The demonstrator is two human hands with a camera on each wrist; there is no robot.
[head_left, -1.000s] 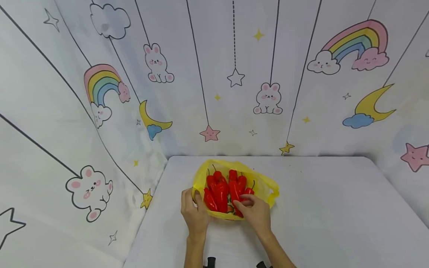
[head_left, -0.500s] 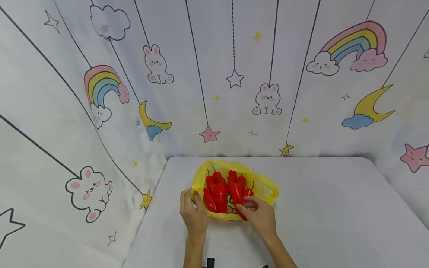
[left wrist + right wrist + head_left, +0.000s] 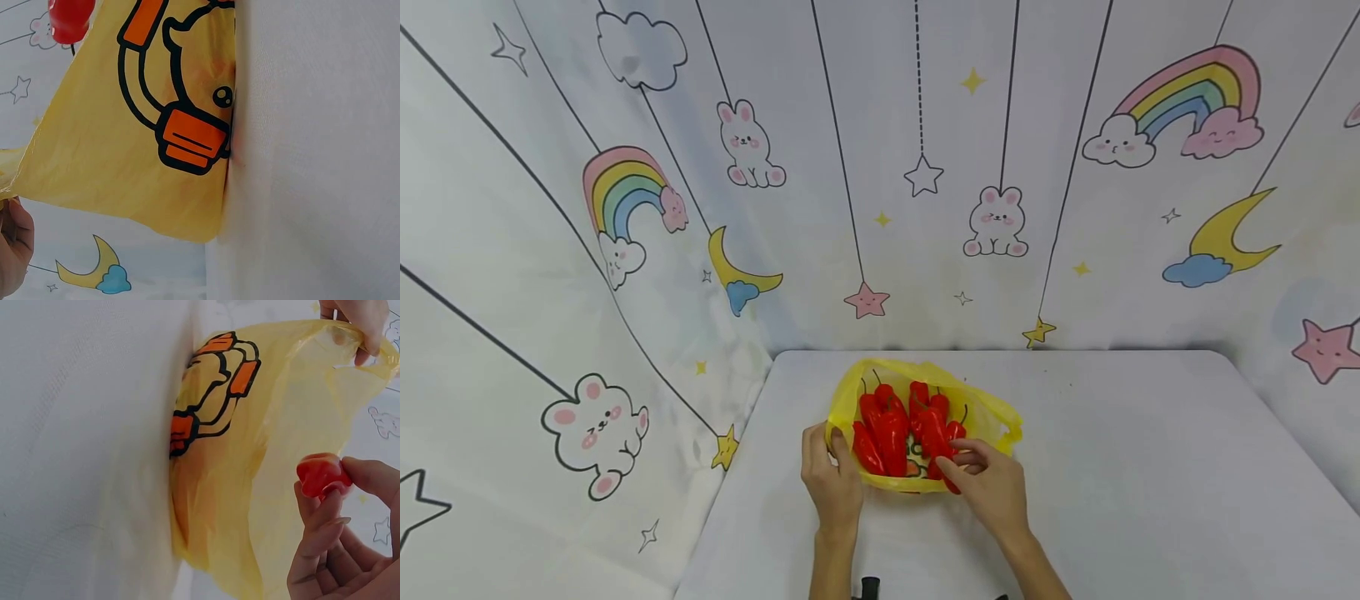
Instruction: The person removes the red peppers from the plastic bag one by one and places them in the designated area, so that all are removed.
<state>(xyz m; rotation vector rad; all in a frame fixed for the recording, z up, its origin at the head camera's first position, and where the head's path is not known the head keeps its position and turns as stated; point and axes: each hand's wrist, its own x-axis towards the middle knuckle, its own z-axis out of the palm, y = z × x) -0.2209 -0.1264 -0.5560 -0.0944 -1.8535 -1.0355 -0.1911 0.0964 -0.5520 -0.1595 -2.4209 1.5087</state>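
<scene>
Pepper (image 3: 934, 433) sits pinched in the right hand (image 3: 996, 492) at the mouth of the yellow bag (image 3: 846, 400) — left of that grip, the left hand (image 3: 833, 487) holds the bag, likely to spread it; red peppers (image 3: 891, 437) lie inside.

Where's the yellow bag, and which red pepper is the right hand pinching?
Yellow bag (image 3: 94, 150): left wrist view, plain part of its side.
Pinched red pepper (image 3: 320, 474): right wrist view, its near end.

Red pepper (image 3: 70, 20) partly out of left-wrist view
</scene>
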